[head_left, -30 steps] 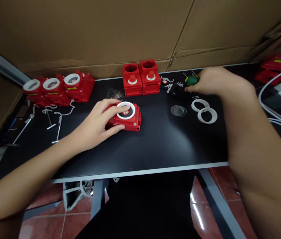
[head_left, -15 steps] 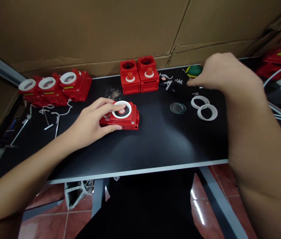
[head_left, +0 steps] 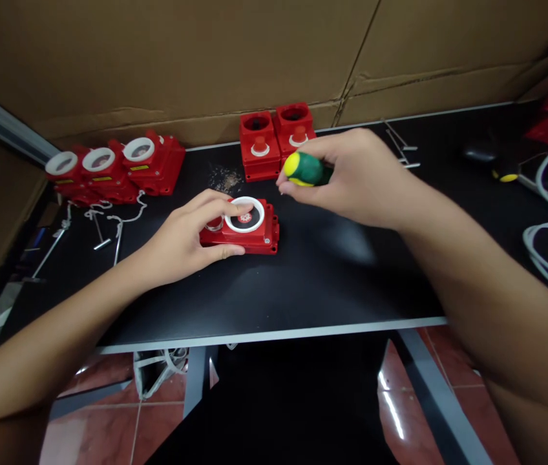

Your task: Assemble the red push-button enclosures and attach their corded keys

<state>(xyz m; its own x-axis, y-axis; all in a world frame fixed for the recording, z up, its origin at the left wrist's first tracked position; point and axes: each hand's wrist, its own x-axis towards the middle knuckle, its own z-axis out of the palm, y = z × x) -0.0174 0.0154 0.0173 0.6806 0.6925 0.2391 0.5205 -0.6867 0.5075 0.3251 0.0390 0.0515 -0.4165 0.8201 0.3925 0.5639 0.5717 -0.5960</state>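
My left hand (head_left: 196, 236) is wrapped round a red alarm box (head_left: 268, 226) lying on the black table. Its fingertips press on the white ring (head_left: 260, 210) set in the box's top, while the thumb lies along the near side. A red and white emblem (head_left: 245, 218) shows inside the ring. To the right and above the box, my right hand (head_left: 351, 174) grips a screwdriver (head_left: 310, 169) by its green and yellow handle. The screwdriver's shaft is hidden by the hand.
Two red boxes (head_left: 260, 169) stand at the cardboard wall. Several more with white rings (head_left: 139, 150) are at the left, with corded metal rods (head_left: 117, 242). Crumbs (head_left: 225, 179) lie behind the held box. Metal T-shaped rods (head_left: 402, 155) and white cable (head_left: 545, 242) are at the right.
My right hand has come left from the table's back right, now with the screwdriver in its grip. My left hand still holds the alarm box. The view has shifted slightly.
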